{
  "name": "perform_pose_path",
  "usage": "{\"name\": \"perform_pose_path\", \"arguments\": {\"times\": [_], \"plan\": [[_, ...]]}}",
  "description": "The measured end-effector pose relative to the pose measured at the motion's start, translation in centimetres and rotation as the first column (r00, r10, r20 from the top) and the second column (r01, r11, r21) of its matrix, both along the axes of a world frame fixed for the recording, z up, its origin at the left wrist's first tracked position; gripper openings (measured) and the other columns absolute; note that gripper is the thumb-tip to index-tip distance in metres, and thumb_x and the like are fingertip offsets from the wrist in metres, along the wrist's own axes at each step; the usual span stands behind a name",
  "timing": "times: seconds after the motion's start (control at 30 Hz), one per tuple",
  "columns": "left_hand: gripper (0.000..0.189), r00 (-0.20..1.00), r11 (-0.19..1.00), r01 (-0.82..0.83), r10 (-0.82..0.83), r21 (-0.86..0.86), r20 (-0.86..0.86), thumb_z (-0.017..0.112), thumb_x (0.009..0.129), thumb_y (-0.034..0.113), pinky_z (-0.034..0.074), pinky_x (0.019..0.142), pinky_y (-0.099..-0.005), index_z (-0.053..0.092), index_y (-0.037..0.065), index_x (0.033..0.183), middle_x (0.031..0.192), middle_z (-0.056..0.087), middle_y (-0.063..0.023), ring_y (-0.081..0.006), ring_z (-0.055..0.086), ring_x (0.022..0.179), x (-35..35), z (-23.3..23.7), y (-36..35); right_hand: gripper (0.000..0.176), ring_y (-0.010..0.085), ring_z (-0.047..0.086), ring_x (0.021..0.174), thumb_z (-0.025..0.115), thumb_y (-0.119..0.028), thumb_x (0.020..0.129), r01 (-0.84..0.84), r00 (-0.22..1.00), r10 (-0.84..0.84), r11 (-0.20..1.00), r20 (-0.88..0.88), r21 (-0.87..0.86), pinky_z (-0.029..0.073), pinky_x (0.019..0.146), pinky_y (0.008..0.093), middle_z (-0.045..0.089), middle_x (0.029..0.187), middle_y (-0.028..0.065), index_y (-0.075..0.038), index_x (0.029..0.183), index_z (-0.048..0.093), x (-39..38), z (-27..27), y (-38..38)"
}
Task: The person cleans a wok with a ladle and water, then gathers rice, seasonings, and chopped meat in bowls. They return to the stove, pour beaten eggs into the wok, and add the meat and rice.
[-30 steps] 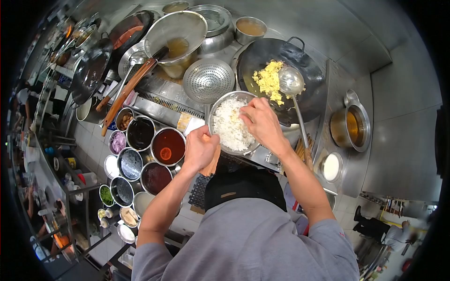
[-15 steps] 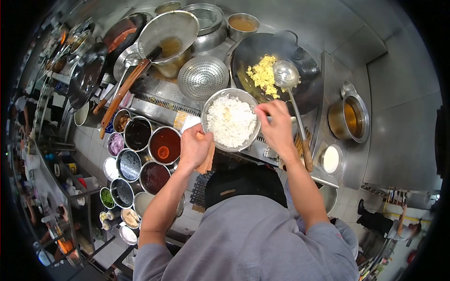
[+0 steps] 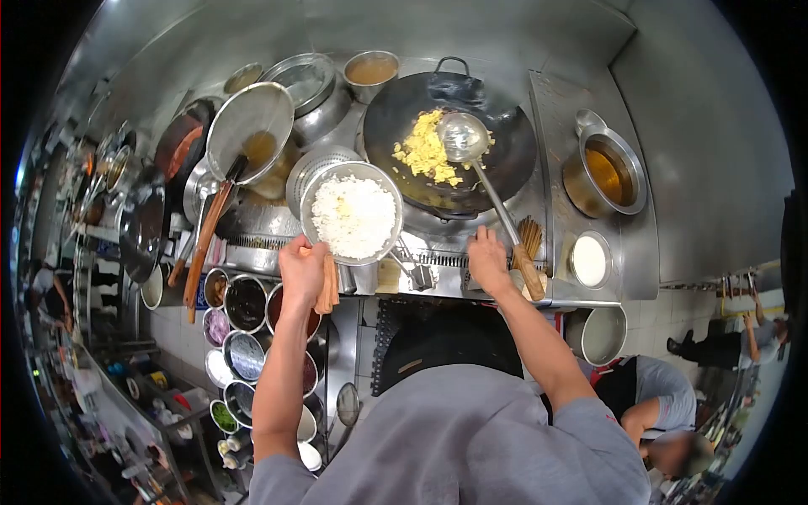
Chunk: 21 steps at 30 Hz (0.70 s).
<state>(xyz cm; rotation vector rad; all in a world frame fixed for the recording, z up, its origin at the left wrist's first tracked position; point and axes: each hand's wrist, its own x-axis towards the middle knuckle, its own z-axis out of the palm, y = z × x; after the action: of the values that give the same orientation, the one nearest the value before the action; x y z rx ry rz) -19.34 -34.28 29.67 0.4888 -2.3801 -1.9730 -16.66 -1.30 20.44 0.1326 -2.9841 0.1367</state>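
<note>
In my left hand (image 3: 303, 273) is a folded tan cloth (image 3: 329, 288), pressed against the near rim of a metal bowl (image 3: 308, 223). The bowl is heaped with white rice (image 3: 355, 215). My right hand (image 3: 488, 261) is over the stove's front edge, apart from the bowl, its fingers bent inward. Whether anything is between them is hidden. Just right of that hand runs the wooden handle of a ladle (image 3: 465, 138), whose head rests in the black wok (image 3: 513, 164). Scrambled egg (image 3: 425, 151) lies in the wok beside the ladle head.
A perforated strainer (image 3: 303, 172) sits partly behind the bowl. Left of it, a fine sieve (image 3: 251, 126) rests on a pot. Sauce containers (image 3: 246, 305) crowd the lower left. On the right are a pot of oil (image 3: 606, 181) and a white bowl (image 3: 589, 259). Another person (image 3: 652, 404) bends at lower right.
My right hand has left the bowl's rim and come down to the stove's front edge. The bowl of rice in my left hand has shifted left, away from the wok. My view has shifted.
</note>
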Motion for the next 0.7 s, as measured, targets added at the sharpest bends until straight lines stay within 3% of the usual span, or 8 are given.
{"name": "perform_pose_path", "arguments": {"times": [0.07,0.23,0.33,0.43,0.57,0.6,0.63,0.7], "plan": [[0.016,0.999,0.999,0.023,-0.024,-0.033,-0.023,0.061,0.076,0.004,0.040,0.054,-0.0262,0.052,0.000,0.064,0.063,0.056,-0.0018,-0.0076,0.048,0.060,-1.5,0.2,0.0,0.016,0.0307,0.062,0.087,0.057,-0.002,0.073,-0.025,0.983,0.012,0.998,0.183,0.065,0.050,0.072,0.0384,0.061,0.089,0.0155,-0.001,0.086,0.065,0.2,-0.2,0.0],[0.017,0.996,0.983,0.041,-0.053,-0.176,-0.066,0.061,0.075,0.006,0.039,0.052,-0.0267,0.051,0.000,0.063,0.061,0.055,-0.0033,-0.0083,0.047,0.058,-6.0,1.2,0.4,0.009,0.0304,0.065,0.078,0.057,-0.001,0.072,-0.024,1.000,0.025,0.999,-0.010,0.023,0.052,0.067,0.0392,0.066,0.084,0.0162,-0.003,0.079,0.062,1.1,0.4,-1.6],[0.017,0.992,0.983,0.064,-0.081,-0.174,-0.091,0.061,0.074,0.009,0.042,0.055,-0.0289,0.053,-0.003,0.065,0.062,0.057,-0.0052,-0.0101,0.049,0.058,-8.4,2.2,2.0,0.022,0.0324,0.063,0.087,0.058,-0.005,0.078,0.063,0.912,0.033,0.974,0.408,-0.220,0.051,0.071,0.0415,0.063,0.091,0.0152,-0.001,0.100,0.057,1.8,7.3,-2.3],[0.018,0.988,0.961,0.086,-0.116,-0.264,-0.099,0.061,0.074,0.014,0.047,0.060,-0.0346,0.061,-0.004,0.073,0.065,0.061,-0.0108,-0.0165,0.057,0.061,-11.3,3.1,3.2,0.036,0.0349,0.056,0.103,0.063,-0.009,0.079,0.119,0.988,-0.132,0.982,-0.079,-0.146,0.048,0.082,0.0440,0.058,0.103,0.0166,0.001,0.112,0.052,3.6,13.5,-0.3],[0.021,0.976,0.752,0.023,-0.160,-0.659,-0.149,0.060,0.076,0.022,0.050,0.070,-0.0428,0.067,0.003,0.080,0.076,0.066,-0.0192,-0.0328,0.065,0.074,-13.6,6.3,7.9,0.051,0.0326,0.056,0.098,0.064,-0.009,0.082,0.336,0.931,-0.361,0.910,-0.064,-0.243,0.050,0.080,0.0433,0.056,0.110,0.0176,0.001,0.127,0.041,2.1,9.6,7.0],[0.022,0.972,0.642,-0.008,-0.174,-0.767,-0.156,0.059,0.076,0.024,0.051,0.072,-0.0450,0.067,0.004,0.082,0.080,0.067,-0.0210,-0.0372,0.066,0.079,-14.2,6.9,9.1,0.050,0.0280,0.058,0.087,0.063,-0.010,0.084,0.522,0.850,-0.229,0.491,0.475,-0.698,0.052,0.070,0.0408,0.057,0.110,0.0171,0.001,0.128,0.040,0.8,8.8,8.6],[0.022,0.968,0.640,-0.009,-0.188,-0.768,-0.168,0.059,0.076,0.024,0.051,0.072,-0.0450,0.067,0.004,0.082,0.080,0.067,-0.0210,-0.0372,0.066,0.079,-14.8,7.3,10.1,0.049,0.0233,0.061,0.077,0.061,-0.011,0.087,0.741,0.666,0.243,-0.113,0.705,-0.661,0.054,0.061,0.0384,0.058,0.110,0.0166,0.001,0.129,0.039,0.0,7.9,9.5],[0.021,0.942,0.488,-0.008,-0.288,-0.873,-0.170,0.059,0.077,0.023,0.050,0.073,-0.0485,0.064,0.003,0.083,0.083,0.067,-0.0212,-0.0403,0.064,0.080,-16.5,6.8,12.0,0.048,0.0124,0.055,0.053,0.057,-0.013,0.089,0.717,0.669,0.553,-0.303,0.496,-0.628,0.050,0.046,0.0299,0.063,0.098,0.0140,-0.003,0.132,0.039,0.1,5.0,10.2]]}}
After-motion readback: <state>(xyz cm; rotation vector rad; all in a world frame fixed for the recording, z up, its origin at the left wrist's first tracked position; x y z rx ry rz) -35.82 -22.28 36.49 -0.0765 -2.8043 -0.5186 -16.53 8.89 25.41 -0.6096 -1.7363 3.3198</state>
